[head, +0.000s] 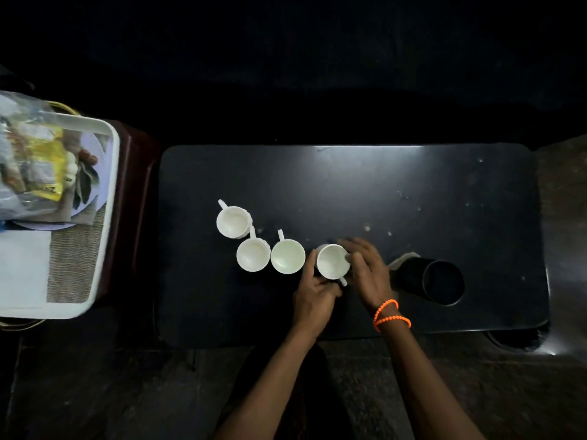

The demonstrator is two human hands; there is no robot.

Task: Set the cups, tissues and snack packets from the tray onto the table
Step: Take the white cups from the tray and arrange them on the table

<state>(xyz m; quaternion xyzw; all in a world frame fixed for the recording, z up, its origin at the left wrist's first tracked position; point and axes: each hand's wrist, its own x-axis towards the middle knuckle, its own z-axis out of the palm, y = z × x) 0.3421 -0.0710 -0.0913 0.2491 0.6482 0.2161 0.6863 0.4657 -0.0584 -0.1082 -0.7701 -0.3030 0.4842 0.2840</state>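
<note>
Landmark: the fourth cup [333, 261], white, upright on the dark worktop [349, 185], handle toward you.
Left hand [313, 295]: your grip is closed round the cup's left wall and handle, thumb up the side.
Right hand [368, 274]: fingers curl over the cup's right rim, touching it; orange bead bracelets [391, 314] at the wrist.
Other cups: three white cups [287, 261] in a line to the left of that cup, the nearest just beside it, all upright and empty.
Black tumbler [440, 282]: right of the cup, lying on its side.
Tray [104, 198]: white, well left of the cup, off the worktop; snack packets [38, 160] in clear plastic and white tissues [23, 265] inside.
</note>
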